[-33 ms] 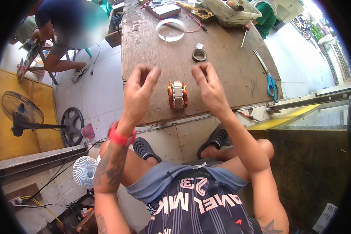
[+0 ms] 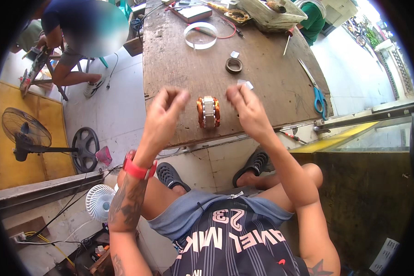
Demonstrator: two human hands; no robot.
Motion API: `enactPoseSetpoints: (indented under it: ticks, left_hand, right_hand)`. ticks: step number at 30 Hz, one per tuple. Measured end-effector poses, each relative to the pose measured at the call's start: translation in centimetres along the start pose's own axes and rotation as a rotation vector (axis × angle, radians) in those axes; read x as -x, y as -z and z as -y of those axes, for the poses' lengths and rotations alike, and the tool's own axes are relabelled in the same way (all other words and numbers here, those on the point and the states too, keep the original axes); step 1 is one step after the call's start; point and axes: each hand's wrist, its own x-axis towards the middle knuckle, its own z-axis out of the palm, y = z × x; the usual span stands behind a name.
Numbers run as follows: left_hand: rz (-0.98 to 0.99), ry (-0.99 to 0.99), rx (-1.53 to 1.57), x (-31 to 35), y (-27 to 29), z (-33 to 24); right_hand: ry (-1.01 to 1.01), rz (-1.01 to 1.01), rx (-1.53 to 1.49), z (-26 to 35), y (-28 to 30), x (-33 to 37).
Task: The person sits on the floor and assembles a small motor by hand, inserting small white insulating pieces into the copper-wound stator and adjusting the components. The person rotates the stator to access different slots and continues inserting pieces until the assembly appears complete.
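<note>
A motor stator with copper windings and a pale metal core stands near the front edge of the wooden table. My left hand hovers to its left, fingers curled with thumb and fingertips together. To its right, my right hand is raised in a similar pinch. Anything thin between the fingertips is too small or blurred to make out. Neither hand touches the stator. Just beyond my right hand lies a small white piece, partly covered by the fingers. A dark ring, like a tape roll, lies farther back.
Blue-handled scissors lie at the table's right edge. Toward the back are a white hoop, a boxy meter with leads and a pale bin. Another person sits at the far left; a standing fan is nearer.
Both hands have come slightly toward me. The small white piece beyond my right hand now shows from behind it. The stator stays where it was.
</note>
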Motion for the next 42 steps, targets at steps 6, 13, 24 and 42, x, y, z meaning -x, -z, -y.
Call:
enactPoseSetpoints:
  ticks: [6,13,24,42]
  left_hand:
    - [0.364,0.245,0.087,1.1,2.3,2.3]
    - [0.263,-0.144,-0.230,2.0,2.1,1.8]
    - [0.085,-0.559,-0.566,3.5,1.4,5.7]
    - [-0.149,-0.415,-0.863,5.7,-3.0,4.5]
  right_hand:
    - [-0.054,0.365,-0.513,-2.8,0.3,1.7]
    - [0.242,0.128,-0.282,-1.8,-1.0,1.9]
    - [0.595,-0.060,0.185,-4.5,-1.4,3.4]
    - [0.459,-0.071,0.427,-2.9,-2.6,5.1]
